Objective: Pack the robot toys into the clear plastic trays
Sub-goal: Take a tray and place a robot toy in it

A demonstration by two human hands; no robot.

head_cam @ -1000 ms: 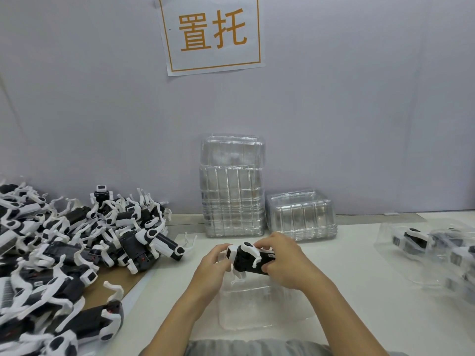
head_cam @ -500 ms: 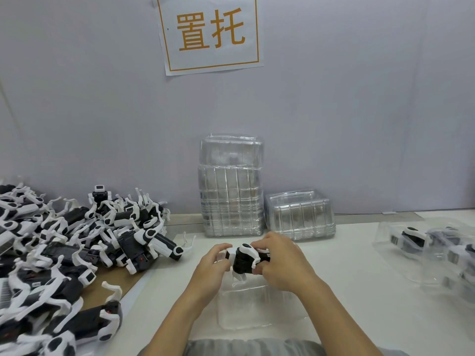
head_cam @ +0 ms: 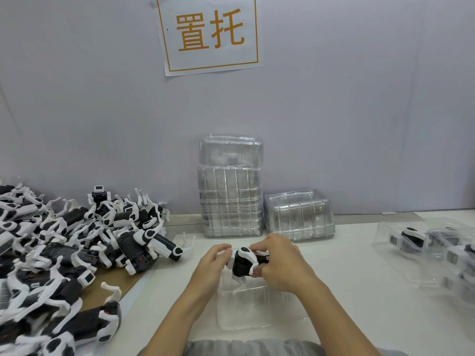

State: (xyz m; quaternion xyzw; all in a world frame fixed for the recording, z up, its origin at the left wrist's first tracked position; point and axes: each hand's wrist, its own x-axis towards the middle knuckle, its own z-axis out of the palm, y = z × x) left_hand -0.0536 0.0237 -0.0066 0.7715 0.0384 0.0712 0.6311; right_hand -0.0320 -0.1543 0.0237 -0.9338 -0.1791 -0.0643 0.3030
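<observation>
- Your toy (head_cam: 244, 263) (black body, white legs) is held just above the clear tray (head_cam: 259, 310) lying on the counter (head_cam: 347, 278) in front of you.
- Your right hand (head_cam: 280, 265) curls round its right end; your left hand (head_cam: 213, 263) pinches the other end with bent fingers.
- A pile (head_cam: 64, 253) of loose toys lies to your left.
- Two tray stacks (head_cam: 231, 186) stand by the wall, and packed trays (head_cam: 431, 247) lie at the right.

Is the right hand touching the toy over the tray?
Touching. The head view shows the right hand with fingers curled round the toy, no gap, above the tray.
</observation>
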